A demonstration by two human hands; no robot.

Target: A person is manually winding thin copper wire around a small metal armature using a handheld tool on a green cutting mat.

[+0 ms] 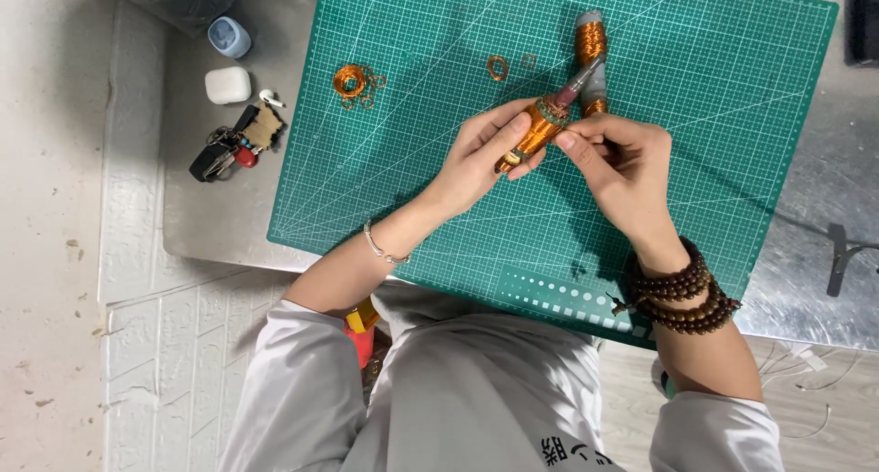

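Note:
My left hand (481, 156) grips a small motor rotor (540, 124) wound with copper wire, its metal shaft pointing up and to the right. My right hand (623, 165) pinches at the rotor's right side with thumb and forefinger. Both hands hover over a green cutting mat (714, 87). Behind the rotor lies a second copper-wound part (591, 42) on the mat. A loose coil of copper wire (351, 81) and a smaller wire loop (497, 66) rest on the mat's upper left area.
The mat lies on a metal tabletop (211, 225). Left of it sit a white earbud case (227, 85), a blue-grey small case (229, 37) and a bunch of keys (229, 147). A dark tool (838, 257) lies at the right edge.

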